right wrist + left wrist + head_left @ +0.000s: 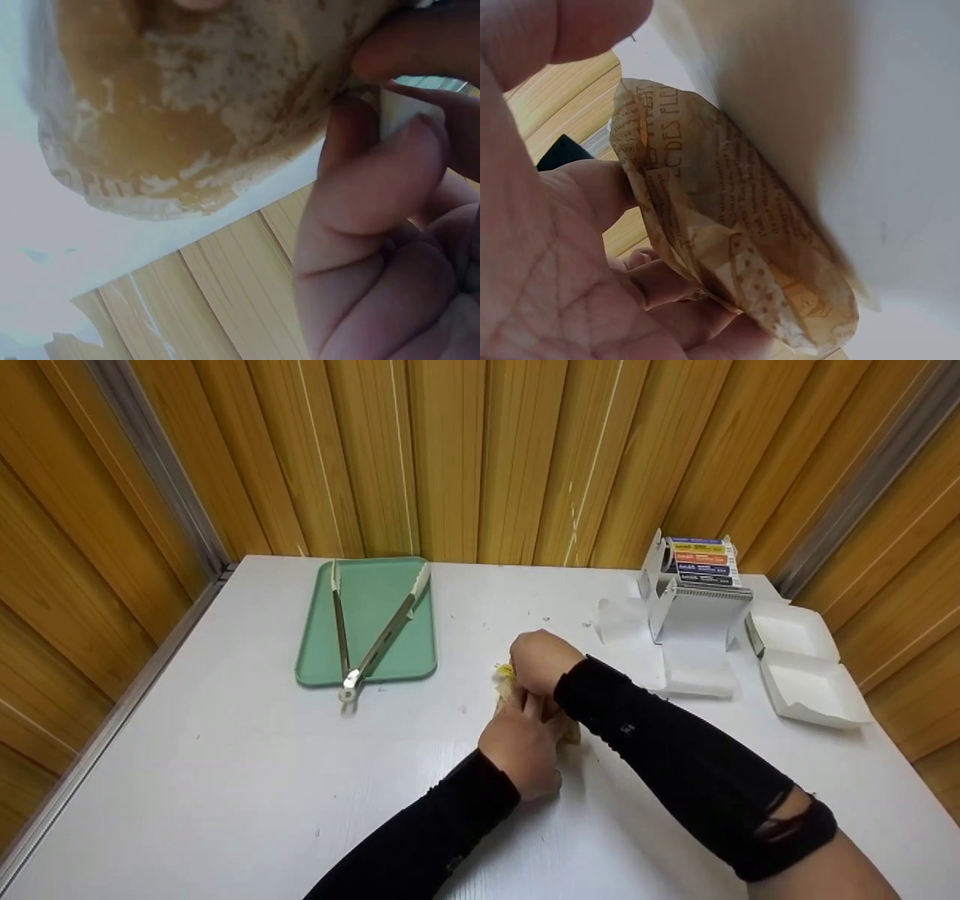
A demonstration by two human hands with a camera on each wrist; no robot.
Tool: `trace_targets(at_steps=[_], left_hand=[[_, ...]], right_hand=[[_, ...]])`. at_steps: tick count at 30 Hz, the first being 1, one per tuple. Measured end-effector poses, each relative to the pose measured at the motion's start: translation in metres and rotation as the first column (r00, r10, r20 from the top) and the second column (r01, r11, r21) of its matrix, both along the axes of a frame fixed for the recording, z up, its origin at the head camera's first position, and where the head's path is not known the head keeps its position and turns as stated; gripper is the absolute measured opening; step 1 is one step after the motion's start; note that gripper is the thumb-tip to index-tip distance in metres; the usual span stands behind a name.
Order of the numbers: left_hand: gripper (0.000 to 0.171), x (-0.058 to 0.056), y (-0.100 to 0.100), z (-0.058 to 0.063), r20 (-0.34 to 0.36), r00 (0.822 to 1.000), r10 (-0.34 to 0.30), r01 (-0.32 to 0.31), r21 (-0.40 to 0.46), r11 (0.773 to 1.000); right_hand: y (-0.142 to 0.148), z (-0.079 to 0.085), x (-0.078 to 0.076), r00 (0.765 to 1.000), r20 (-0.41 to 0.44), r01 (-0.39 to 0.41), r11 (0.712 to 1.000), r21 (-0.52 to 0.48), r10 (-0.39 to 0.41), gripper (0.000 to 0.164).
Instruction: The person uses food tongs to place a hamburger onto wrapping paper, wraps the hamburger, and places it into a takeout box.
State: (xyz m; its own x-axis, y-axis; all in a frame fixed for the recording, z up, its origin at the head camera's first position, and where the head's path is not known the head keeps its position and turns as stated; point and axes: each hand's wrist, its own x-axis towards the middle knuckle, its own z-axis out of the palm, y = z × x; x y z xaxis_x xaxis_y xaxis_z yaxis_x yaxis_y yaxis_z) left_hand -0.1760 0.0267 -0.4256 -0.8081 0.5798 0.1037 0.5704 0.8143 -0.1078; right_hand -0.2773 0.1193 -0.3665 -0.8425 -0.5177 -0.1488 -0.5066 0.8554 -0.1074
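Gripping printed paper wrapper [727, 202], both hands [523, 750] [545, 662] over white table [225, 780], wood-look walls [442, 457] on three sides

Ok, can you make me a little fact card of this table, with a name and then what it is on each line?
Left hand: touches a paper-wrapped bundle
Right hand: pinches a small white piece beside it
Wrapper print: brown words and dots
On the left: metal tongs, spread open across a green tray
Back right: white dispenser with colourful strips
Far right: open white box
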Motion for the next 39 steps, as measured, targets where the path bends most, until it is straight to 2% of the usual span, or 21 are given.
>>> trace_targets(at_steps=[4,11,17,22,29,34,36,39], left_hand=[[0.085,0.001,0.0,-0.001,0.0,1.0,0.008,-0.008,0.014,1.0],[0.083,0.001,0.001,-0.001,0.018,1.0,0.023,-0.023,0.01,1.0],[0.082,0.001,0.002,0.0,0.041,0.999,0.028,-0.029,0.014,0.999],[0.084,0.0,0.003,-0.001,0.053,0.998,0.035,-0.036,0.021,0.999],[0.078,-0.001,0.003,-0.002,0.02,1.0,0.021,-0.022,0.021,1.0],[0.084,-0.001,0.002,-0.003,0.018,1.0,0.02,-0.02,0.018,1.0],[0.087,-0.001,0.002,-0.002,0.028,0.999,0.025,-0.026,0.008,1.0],[0.091,0.0,0.002,-0.001,0.04,0.999,0.035,-0.034,-0.016,0.999]], right_hand=[[-0.004,0.003,0.001,1.0,-0.018,-0.008,0.999,0.053,0.009,0.035],[-0.009,0.007,-0.002,0.999,-0.007,0.041,0.994,0.105,-0.041,0.038],[-0.011,0.007,-0.003,0.999,-0.006,0.049,0.991,0.125,-0.049,0.04],[-0.014,0.009,-0.002,0.998,-0.011,0.067,0.988,0.139,-0.066,0.04],[-0.016,0.011,-0.001,0.993,-0.016,0.114,0.98,0.164,-0.113,0.031],[-0.008,0.011,-0.003,0.997,-0.037,0.071,0.972,0.224,-0.064,0.031],[-0.002,0.011,-0.005,0.996,-0.027,0.091,0.971,0.222,-0.087,0.033],[0.01,0.006,-0.006,0.985,0.002,0.17,0.972,0.162,-0.172,0.04]])
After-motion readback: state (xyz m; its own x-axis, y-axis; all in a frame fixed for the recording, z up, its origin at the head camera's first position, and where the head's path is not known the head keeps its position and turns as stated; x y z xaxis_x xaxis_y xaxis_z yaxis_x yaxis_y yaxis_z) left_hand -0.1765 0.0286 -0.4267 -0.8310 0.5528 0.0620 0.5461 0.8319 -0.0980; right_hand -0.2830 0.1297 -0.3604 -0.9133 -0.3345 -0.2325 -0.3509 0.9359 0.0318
